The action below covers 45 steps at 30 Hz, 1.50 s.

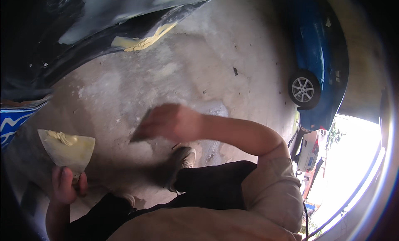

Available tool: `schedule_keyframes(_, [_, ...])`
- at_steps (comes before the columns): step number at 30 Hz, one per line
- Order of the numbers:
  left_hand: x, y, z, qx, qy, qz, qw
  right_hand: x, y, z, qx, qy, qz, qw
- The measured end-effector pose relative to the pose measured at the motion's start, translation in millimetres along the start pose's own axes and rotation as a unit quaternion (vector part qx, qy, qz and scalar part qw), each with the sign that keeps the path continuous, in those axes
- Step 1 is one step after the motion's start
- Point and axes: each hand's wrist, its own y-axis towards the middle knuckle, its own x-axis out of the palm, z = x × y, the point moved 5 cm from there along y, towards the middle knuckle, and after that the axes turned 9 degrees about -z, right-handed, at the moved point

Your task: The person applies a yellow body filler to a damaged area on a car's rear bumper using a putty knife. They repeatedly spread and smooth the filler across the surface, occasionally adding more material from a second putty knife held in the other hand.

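My left hand (66,185), at the lower left, grips the handle of a wide putty knife (72,151). A lump of pale yellow filler (62,138) sits near the far edge of its blade. My right hand (170,124) is blurred by motion in the middle of the view, palm down and closed round a dark flat scraper (141,131); only a pointed part of that sticks out on the left. Beyond both hands, a dark car body panel (95,29) crosses the upper left. Yellow filler (145,39) lies thick and ridged along its lower edge, apart from my hands.
Below me spreads a stained concrete floor (199,66), and my shoe (187,158) stands on it. A blue car (316,54) is parked at the right, with a white vehicle (307,151) near a bright opening. A blue printed sheet (16,120) hangs at the far left.
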Motion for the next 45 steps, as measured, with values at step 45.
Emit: schedule_keyframes(45, [53.5, -56.2, 8.8, 0.001, 0.09, -0.029, 0.995, -111.2, -29.4, 159.1, 0.061, -0.264, 0.264, 0.926])
